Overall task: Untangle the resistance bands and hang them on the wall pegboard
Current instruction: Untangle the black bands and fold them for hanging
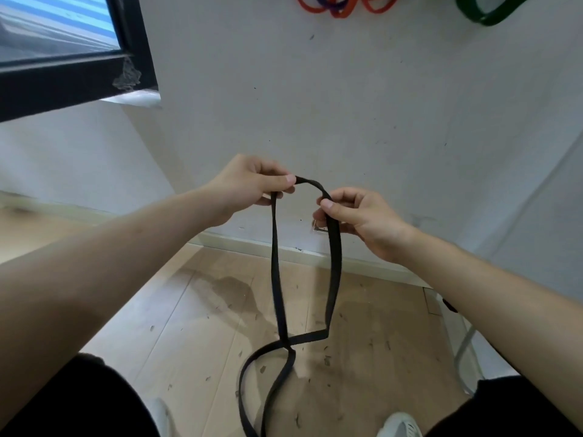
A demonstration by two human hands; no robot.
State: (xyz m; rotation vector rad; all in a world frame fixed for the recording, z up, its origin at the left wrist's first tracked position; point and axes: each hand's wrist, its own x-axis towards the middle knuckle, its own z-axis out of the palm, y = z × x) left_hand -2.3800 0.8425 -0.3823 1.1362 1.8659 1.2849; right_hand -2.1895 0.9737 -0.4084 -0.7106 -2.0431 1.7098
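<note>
A long black resistance band (276, 279) hangs in front of me between both hands. My left hand (249, 184) pinches its top left end, and my right hand (356, 216) pinches the band a little to the right. A short arch of band spans the gap between them. Below, the two strands cross once near the floor and loop toward my feet. High on the wall hang red bands (347, 6), a purple band (328, 1) among them, and a green band (485, 12) to the right, all cut off by the top edge. No pegboard is visible.
A white wall (347, 105) stands straight ahead with a baseboard at its foot. A dark-framed window (79, 58) is at the upper left. The wooden floor (195, 326) is stained and littered with small debris. A metal leg (463, 351) stands at the right.
</note>
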